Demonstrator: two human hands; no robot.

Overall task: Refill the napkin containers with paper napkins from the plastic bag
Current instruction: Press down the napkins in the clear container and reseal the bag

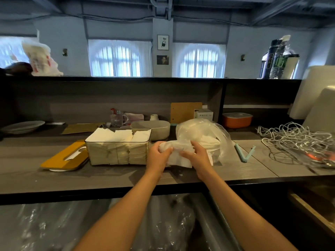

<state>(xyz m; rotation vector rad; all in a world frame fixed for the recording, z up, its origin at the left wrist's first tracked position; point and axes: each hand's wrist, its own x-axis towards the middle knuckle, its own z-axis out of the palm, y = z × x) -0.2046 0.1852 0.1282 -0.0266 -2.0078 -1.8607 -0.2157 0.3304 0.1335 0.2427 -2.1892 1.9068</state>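
A clear rectangular napkin container (117, 153) stands on the grey counter, packed to the brim with white napkins (117, 134). Its yellow slotted lid (65, 157) lies flat to its left. Right of the container lies a clear plastic bag (204, 131) with a stack of white napkins inside. My left hand (157, 153) grips the bunched mouth of the bag, fingers curled round it. My right hand (195, 154) holds the same bunched plastic and white paper just to the right. Both hands are close together, right beside the container's end.
A beige oval tub (155, 128) sits behind the container. A light-blue clip (244, 153) lies open to the right, then a tangle of white cables (293, 140). An orange box (236, 119), a glass jar (117, 117) and plates (22, 126) line the back.
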